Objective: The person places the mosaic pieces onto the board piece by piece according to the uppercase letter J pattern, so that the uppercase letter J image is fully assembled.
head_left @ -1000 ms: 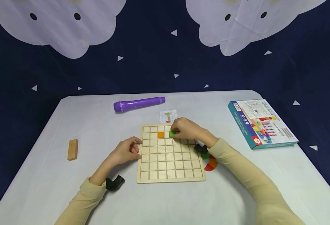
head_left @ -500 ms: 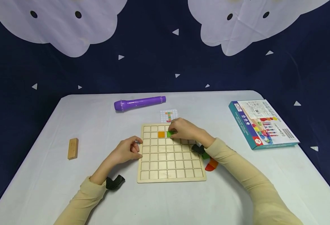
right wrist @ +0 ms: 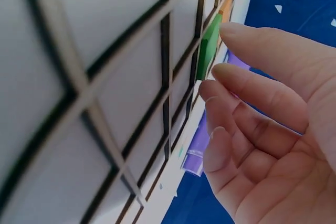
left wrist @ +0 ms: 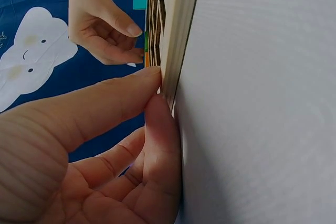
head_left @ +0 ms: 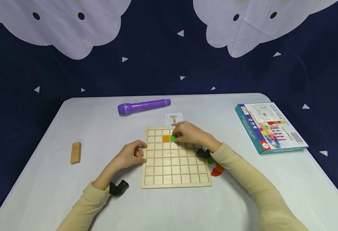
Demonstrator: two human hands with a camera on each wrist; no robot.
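Note:
A wooden grid board (head_left: 169, 186) lies on the white table. An orange square tile (head_left: 166, 138) sits in one of its upper cells. Directly right of it is a green square tile (head_left: 173, 138), standing slightly proud of the grid in the right wrist view. My right hand (head_left: 190, 132) holds this green tile, thumb and forefinger at its edges. My left hand (head_left: 129, 155) touches the board's left edge with thumb and forefinger spread along it. In the left wrist view the left thumb (left wrist: 105, 103) rests at the board's rim.
A pattern card (head_left: 173, 118) lies just beyond the board, with a purple stick (head_left: 144, 106) behind it. A boxed set (head_left: 272, 126) is at the right, a wooden block (head_left: 75, 153) at the left. Red (head_left: 215, 172) and other loose pieces lie by the right forearm.
My right hand has moved slightly left, bringing the green tile from a small gap away to right beside the orange tile. My left hand has stayed at the board's edge.

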